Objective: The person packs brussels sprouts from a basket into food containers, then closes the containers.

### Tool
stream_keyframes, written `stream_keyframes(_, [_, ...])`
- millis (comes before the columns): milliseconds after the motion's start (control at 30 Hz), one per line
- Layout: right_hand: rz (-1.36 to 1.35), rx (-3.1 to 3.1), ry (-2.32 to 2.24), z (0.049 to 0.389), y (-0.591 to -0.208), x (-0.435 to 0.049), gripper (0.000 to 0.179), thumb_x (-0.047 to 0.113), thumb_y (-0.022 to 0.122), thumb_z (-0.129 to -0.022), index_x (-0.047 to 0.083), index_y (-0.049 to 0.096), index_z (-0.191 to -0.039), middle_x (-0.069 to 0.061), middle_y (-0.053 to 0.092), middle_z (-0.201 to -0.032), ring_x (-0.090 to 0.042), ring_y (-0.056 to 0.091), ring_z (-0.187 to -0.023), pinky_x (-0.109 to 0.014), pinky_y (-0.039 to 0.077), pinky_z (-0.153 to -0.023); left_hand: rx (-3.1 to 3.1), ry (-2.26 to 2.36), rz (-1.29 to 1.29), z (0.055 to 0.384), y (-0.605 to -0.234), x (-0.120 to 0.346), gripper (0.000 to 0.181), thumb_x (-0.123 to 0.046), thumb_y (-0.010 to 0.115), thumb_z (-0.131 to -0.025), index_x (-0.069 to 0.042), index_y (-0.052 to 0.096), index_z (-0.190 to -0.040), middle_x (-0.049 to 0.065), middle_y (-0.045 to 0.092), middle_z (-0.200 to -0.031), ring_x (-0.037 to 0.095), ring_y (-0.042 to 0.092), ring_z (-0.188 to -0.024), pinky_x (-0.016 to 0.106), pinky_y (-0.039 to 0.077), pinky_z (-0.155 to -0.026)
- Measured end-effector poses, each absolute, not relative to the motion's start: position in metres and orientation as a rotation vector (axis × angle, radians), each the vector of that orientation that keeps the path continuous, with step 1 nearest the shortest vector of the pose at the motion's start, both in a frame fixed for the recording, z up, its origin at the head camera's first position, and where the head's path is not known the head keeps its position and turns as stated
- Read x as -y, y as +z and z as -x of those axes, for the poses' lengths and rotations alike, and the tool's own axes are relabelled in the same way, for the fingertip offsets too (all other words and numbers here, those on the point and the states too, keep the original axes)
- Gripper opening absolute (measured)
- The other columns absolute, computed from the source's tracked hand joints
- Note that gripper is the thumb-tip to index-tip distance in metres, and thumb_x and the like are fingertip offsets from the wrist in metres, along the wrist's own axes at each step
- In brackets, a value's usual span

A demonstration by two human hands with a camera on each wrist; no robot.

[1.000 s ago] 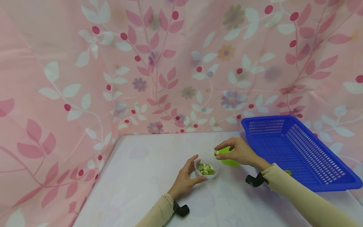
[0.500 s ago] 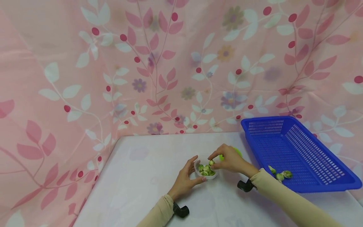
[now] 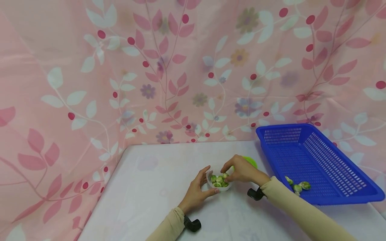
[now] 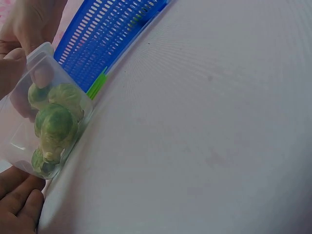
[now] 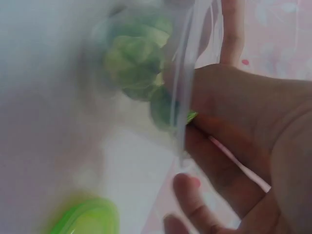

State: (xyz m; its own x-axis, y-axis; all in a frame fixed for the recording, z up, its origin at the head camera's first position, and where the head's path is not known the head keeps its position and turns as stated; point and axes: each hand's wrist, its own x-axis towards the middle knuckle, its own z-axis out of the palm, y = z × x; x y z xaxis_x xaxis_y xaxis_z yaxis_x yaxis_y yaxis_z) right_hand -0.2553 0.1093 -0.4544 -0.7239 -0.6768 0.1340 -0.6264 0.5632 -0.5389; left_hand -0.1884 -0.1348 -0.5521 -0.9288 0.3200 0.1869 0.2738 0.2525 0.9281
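My left hand holds a small clear plastic container on the table, thumb on the near side and fingers round the far side. Several green Brussels sprouts lie inside it; the left wrist view shows them through the clear wall. From the right, my right hand reaches over the rim, its thumb and fingertips dipping inside. Between them it pinches a Brussels sprout, low among the others and partly hidden by the fingers.
A bright green lid lies behind my right hand. To the right stands a large blue plastic basket with a few Brussels sprouts in its near left corner. A pink floral cloth hangs behind the white table.
My right hand has moved left and down from above the lid into the container, carrying the Brussels sprout. The left hand has stayed at the container. More sprouts in the basket have come into view.
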Motion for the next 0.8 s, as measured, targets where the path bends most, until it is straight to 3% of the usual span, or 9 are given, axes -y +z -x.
stream_keyframes(300, [0.877,-2.726,-0.725,0.253,-0.451,-0.095,0.029,0.01,0.096,-0.07,0.011,0.086,-0.097,0.003,0.083,-0.097,-0.029,0.072,-0.11,-0.053,0.059,-0.101,-2.454,1.822,-0.585,0.189,-0.555,0.134,0.089,-0.027,0.086,-0.093,-0.039,0.033,-0.163,0.008,0.05,-0.163,0.027,0.05,-0.15,0.043,0.045,-0.125])
stream_keyframes(467, [0.864,-2.722,-0.701,0.251,-0.449,-0.092,0.028,0.013,0.096,-0.072,0.01,0.087,-0.099,0.001,0.083,-0.101,-0.03,0.071,-0.111,-0.054,0.058,-0.103,-2.448,1.827,-0.587,0.188,-0.555,0.134,0.089,-0.026,0.085,-0.093,-0.04,0.033,-0.163,0.01,0.05,-0.163,0.027,0.05,-0.15,0.042,0.046,-0.125])
stream_keyframes(667, [0.929,-2.779,-0.693,0.249,-0.451,-0.093,0.02,0.014,0.091,-0.078,0.01,0.087,-0.097,-0.001,0.082,-0.101,-0.026,0.067,-0.103,-0.05,0.06,-0.095,-2.464,1.812,-0.573,0.187,-0.552,0.134,0.089,-0.028,0.085,-0.093,-0.04,0.032,-0.163,0.01,0.05,-0.163,0.026,0.05,-0.15,0.043,0.046,-0.124])
stream_keyframes(800, [0.972,-2.806,-0.676,0.247,-0.451,-0.092,0.015,0.016,0.09,-0.082,0.011,0.087,-0.096,0.001,0.081,-0.098,-0.022,0.063,-0.097,-0.044,0.059,-0.088,-2.471,1.811,-0.573,0.188,-0.552,0.135,0.09,-0.027,0.086,-0.093,-0.032,0.033,-0.165,0.01,0.05,-0.163,0.027,0.05,-0.15,0.043,0.046,-0.124])
